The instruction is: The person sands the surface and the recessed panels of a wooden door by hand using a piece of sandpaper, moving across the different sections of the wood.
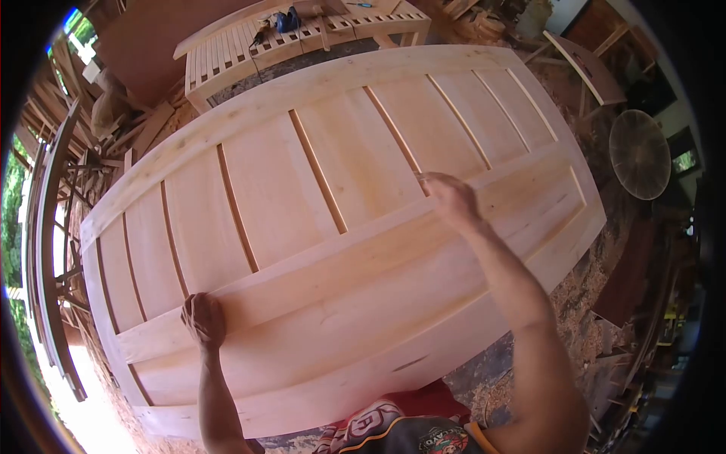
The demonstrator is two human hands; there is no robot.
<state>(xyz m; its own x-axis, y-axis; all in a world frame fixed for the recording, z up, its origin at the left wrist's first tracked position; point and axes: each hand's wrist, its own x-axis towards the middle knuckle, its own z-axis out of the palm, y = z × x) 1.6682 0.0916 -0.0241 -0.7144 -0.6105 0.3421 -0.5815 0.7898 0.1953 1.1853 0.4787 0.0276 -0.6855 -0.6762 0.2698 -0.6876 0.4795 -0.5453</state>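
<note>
A large pale wooden panel (280, 181) with a row of long dark grooves and a plain lengthwise rail lies flat in front of me. My left hand (204, 321) rests on the rail near its left end, fingers curled in; whatever may be under them is hidden. My right hand (452, 200) is over the upper edge of the rail, by the lower end of a groove near the middle. Its fingers are pressed together, and anything between them is too small to name.
Behind the panel stands a slatted wooden bench (219, 62) with a blue power tool (287, 20) on it. Scrap wood (83, 178) is piled at the left. A round fan (640, 154) stands to the right, and wood shavings (582, 318) cover the floor.
</note>
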